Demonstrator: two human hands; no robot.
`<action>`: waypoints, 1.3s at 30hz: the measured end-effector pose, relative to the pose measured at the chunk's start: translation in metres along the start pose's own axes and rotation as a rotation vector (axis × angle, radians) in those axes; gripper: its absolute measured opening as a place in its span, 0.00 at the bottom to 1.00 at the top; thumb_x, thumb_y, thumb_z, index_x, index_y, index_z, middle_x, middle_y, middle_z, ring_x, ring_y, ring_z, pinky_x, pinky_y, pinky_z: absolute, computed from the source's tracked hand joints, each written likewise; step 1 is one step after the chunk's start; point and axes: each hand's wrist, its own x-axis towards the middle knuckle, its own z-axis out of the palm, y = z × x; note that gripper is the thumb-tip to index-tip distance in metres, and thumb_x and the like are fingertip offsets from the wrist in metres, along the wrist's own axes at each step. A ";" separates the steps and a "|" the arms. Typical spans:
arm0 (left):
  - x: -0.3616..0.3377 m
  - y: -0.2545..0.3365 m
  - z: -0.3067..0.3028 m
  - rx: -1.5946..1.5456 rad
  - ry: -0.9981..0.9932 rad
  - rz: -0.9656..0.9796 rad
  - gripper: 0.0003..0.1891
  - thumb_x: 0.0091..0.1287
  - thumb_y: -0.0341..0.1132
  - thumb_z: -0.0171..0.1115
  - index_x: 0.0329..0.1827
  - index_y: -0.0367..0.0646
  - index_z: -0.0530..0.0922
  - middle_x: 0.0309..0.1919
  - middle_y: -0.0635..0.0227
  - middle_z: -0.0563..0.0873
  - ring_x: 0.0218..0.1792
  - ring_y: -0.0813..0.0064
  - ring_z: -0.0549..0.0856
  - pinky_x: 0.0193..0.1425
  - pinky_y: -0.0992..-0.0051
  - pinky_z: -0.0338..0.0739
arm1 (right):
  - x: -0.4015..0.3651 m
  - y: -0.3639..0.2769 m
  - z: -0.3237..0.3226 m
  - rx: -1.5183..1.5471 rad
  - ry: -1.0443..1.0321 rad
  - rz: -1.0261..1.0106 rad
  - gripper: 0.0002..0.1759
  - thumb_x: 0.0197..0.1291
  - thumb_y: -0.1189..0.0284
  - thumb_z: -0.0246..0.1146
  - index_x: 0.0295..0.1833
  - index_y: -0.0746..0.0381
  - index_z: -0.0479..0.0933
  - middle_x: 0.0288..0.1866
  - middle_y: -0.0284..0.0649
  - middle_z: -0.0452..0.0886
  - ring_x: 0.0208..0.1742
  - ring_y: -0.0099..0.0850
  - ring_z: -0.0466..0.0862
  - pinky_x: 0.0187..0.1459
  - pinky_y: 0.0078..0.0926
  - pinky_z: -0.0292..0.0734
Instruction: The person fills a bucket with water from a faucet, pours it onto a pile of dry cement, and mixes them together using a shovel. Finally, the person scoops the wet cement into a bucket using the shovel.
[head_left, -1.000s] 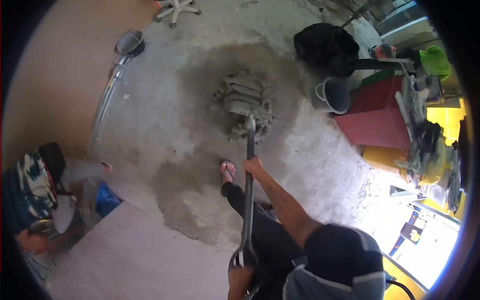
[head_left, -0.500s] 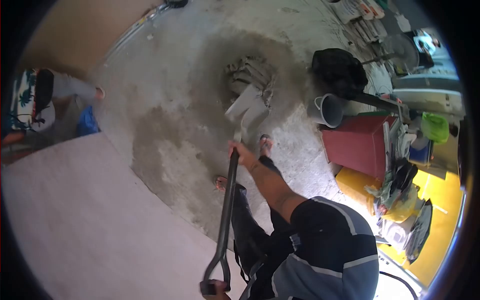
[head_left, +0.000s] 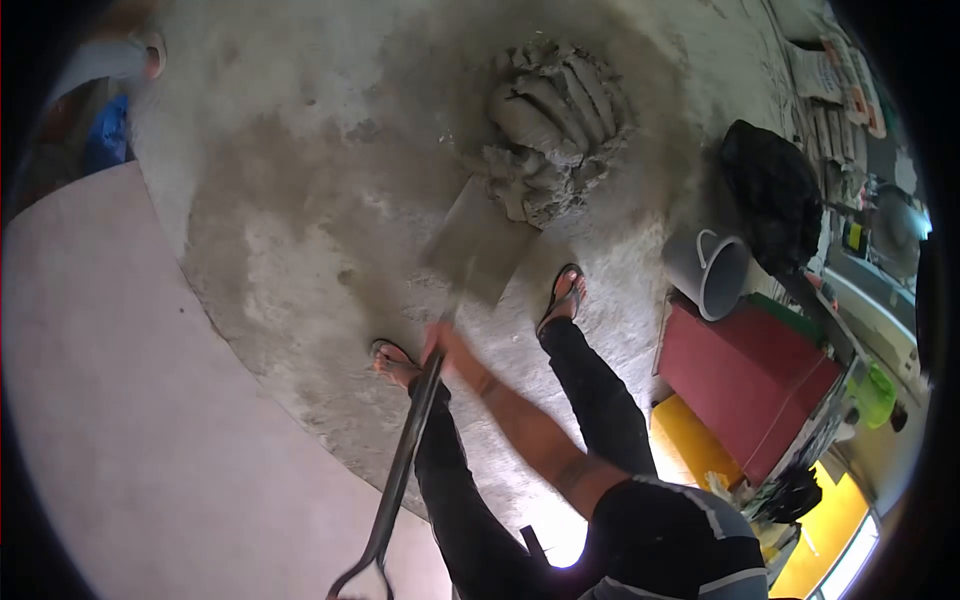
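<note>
My right hand (head_left: pixel 438 342) is wrapped round the lower shaft of a shovel (head_left: pixel 405 455). Down at the bottom edge, my left hand (head_left: pixel 345 597) is at the D-shaped handle, almost wholly cut off by the frame. Smeared by motion, the flat square blade (head_left: pixel 485 238) lies low over the floor in front of my feet, its far edge beside a heap of wet grey mortar (head_left: pixel 560 120). Shovel cuts show as ridges across the heap. My feet, in flip-flops, stand apart on either side of the blade's near end.
Damp concrete floor (head_left: pixel 290 280) surrounds the heap. On the right stand a grey bucket (head_left: pixel 705 275), a black bag (head_left: pixel 770 195) and a dark red box (head_left: pixel 745 385). A pale board-like surface (head_left: pixel 120 400) spans the left. Another person's leg (head_left: pixel 105 62) shows at upper left.
The shovel blade has come back from the heap toward my feet, and both hands have moved down and left with it. My view has shifted; the other person is now mostly out of frame.
</note>
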 end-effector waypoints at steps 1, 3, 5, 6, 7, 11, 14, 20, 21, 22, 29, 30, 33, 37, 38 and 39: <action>-0.001 -0.005 0.042 -0.049 -0.123 0.030 0.22 0.72 0.52 0.50 0.22 0.49 0.65 0.09 0.73 0.66 0.09 0.77 0.65 0.09 0.76 0.59 | -0.010 -0.059 0.012 -0.257 0.002 -0.240 0.16 0.56 0.66 0.56 0.17 0.55 0.66 0.10 0.35 0.64 0.10 0.35 0.68 0.16 0.34 0.69; 0.018 -0.018 0.106 -0.074 -0.153 -0.046 0.26 0.71 0.56 0.50 0.17 0.52 0.62 0.11 0.75 0.67 0.11 0.80 0.67 0.14 0.77 0.59 | 0.031 -0.132 0.010 -0.249 0.109 -0.069 0.12 0.57 0.69 0.54 0.21 0.56 0.67 0.11 0.35 0.64 0.13 0.33 0.68 0.18 0.36 0.69; 0.038 -0.016 0.128 -0.047 -0.067 0.082 0.24 0.70 0.55 0.52 0.20 0.50 0.63 0.07 0.77 0.62 0.08 0.82 0.62 0.13 0.79 0.58 | 0.033 -0.133 0.015 -0.122 0.130 -0.019 0.11 0.57 0.70 0.54 0.23 0.57 0.67 0.12 0.35 0.65 0.13 0.33 0.68 0.19 0.37 0.69; 0.043 -0.013 0.133 -0.064 -0.063 0.107 0.25 0.71 0.54 0.51 0.18 0.50 0.63 0.06 0.77 0.61 0.07 0.83 0.62 0.13 0.80 0.58 | 0.030 -0.120 0.018 -0.160 0.150 -0.144 0.10 0.57 0.71 0.55 0.23 0.57 0.66 0.13 0.33 0.64 0.14 0.32 0.67 0.21 0.36 0.70; 0.052 -0.036 0.124 -0.064 -0.116 0.140 0.25 0.71 0.53 0.51 0.18 0.50 0.63 0.06 0.76 0.62 0.07 0.82 0.62 0.12 0.80 0.57 | 0.024 -0.115 0.023 -0.197 0.164 -0.285 0.11 0.57 0.72 0.55 0.23 0.57 0.65 0.13 0.32 0.64 0.15 0.32 0.67 0.22 0.34 0.70; 0.027 -0.098 0.084 -0.242 -0.152 0.149 0.25 0.71 0.51 0.53 0.19 0.45 0.64 0.06 0.71 0.65 0.07 0.79 0.66 0.11 0.77 0.60 | 0.005 -0.100 -0.001 -0.327 0.145 -0.312 0.10 0.56 0.72 0.55 0.23 0.56 0.65 0.14 0.33 0.64 0.16 0.31 0.68 0.23 0.33 0.70; 0.001 -0.110 0.052 -0.251 -0.141 0.105 0.25 0.70 0.53 0.53 0.19 0.47 0.63 0.06 0.72 0.65 0.07 0.80 0.65 0.10 0.78 0.60 | -0.029 -0.095 -0.014 -0.349 0.114 -0.250 0.09 0.56 0.72 0.56 0.24 0.57 0.67 0.14 0.34 0.65 0.16 0.32 0.68 0.22 0.34 0.71; -0.085 -0.065 0.054 -0.308 -0.152 0.046 0.26 0.71 0.55 0.50 0.18 0.47 0.63 0.07 0.73 0.65 0.08 0.78 0.66 0.12 0.77 0.63 | -0.102 -0.132 0.020 -0.424 0.170 -0.310 0.11 0.57 0.71 0.57 0.23 0.57 0.67 0.14 0.34 0.66 0.16 0.31 0.68 0.23 0.35 0.72; -0.103 -0.051 0.057 -0.350 -0.201 0.128 0.26 0.70 0.54 0.52 0.19 0.46 0.64 0.07 0.74 0.65 0.08 0.78 0.66 0.13 0.76 0.63 | -0.121 -0.148 0.042 -0.415 0.171 -0.283 0.12 0.58 0.70 0.57 0.23 0.57 0.67 0.15 0.34 0.66 0.16 0.31 0.68 0.23 0.34 0.73; -0.123 -0.038 0.061 -0.394 -0.247 0.212 0.26 0.70 0.54 0.53 0.19 0.45 0.65 0.07 0.74 0.65 0.08 0.78 0.67 0.13 0.75 0.63 | -0.140 -0.164 0.065 -0.409 0.169 -0.256 0.13 0.58 0.70 0.57 0.22 0.57 0.66 0.15 0.34 0.66 0.16 0.31 0.68 0.23 0.34 0.73; -0.197 0.023 0.067 1.123 -0.637 1.537 0.14 0.59 0.44 0.66 0.26 0.47 0.72 0.10 0.73 0.69 0.10 0.72 0.70 0.17 0.72 0.64 | -0.249 -0.244 0.158 -0.412 -0.103 -0.355 0.13 0.60 0.69 0.58 0.23 0.59 0.68 0.16 0.36 0.68 0.15 0.29 0.70 0.20 0.28 0.70; -0.227 0.049 0.091 0.956 -0.757 1.825 0.12 0.59 0.43 0.64 0.26 0.49 0.73 0.13 0.72 0.72 0.14 0.72 0.74 0.21 0.72 0.69 | -0.268 -0.260 0.148 -0.487 -0.069 -0.479 0.12 0.60 0.69 0.59 0.25 0.60 0.69 0.16 0.36 0.69 0.15 0.29 0.70 0.19 0.27 0.70; -0.243 0.063 0.172 0.936 -0.997 2.183 0.06 0.57 0.40 0.61 0.28 0.51 0.74 0.18 0.72 0.78 0.21 0.71 0.80 0.27 0.72 0.72 | -0.271 -0.312 0.111 -0.550 0.201 -0.805 0.12 0.58 0.70 0.61 0.26 0.66 0.72 0.16 0.37 0.70 0.14 0.29 0.71 0.16 0.28 0.68; -0.222 0.062 0.246 1.309 -1.184 2.022 0.02 0.53 0.35 0.58 0.29 0.53 0.74 0.21 0.72 0.80 0.26 0.72 0.83 0.30 0.71 0.73 | -0.206 -0.373 0.099 -0.664 0.390 -0.809 0.09 0.56 0.73 0.61 0.32 0.69 0.75 0.18 0.41 0.74 0.14 0.32 0.74 0.16 0.33 0.70; -0.230 0.081 0.231 1.341 -1.200 2.007 0.02 0.53 0.35 0.58 0.29 0.53 0.74 0.21 0.72 0.80 0.26 0.72 0.83 0.30 0.71 0.73 | -0.220 -0.368 0.106 -0.649 0.393 -0.785 0.09 0.56 0.73 0.61 0.32 0.69 0.75 0.18 0.41 0.74 0.14 0.32 0.74 0.16 0.33 0.70; -0.242 0.096 0.200 1.407 -1.122 1.928 0.02 0.53 0.36 0.58 0.28 0.53 0.74 0.20 0.72 0.80 0.26 0.72 0.83 0.29 0.71 0.73 | -0.249 -0.346 0.108 -0.773 0.385 -0.663 0.07 0.54 0.74 0.62 0.32 0.68 0.75 0.17 0.42 0.75 0.14 0.32 0.74 0.16 0.33 0.70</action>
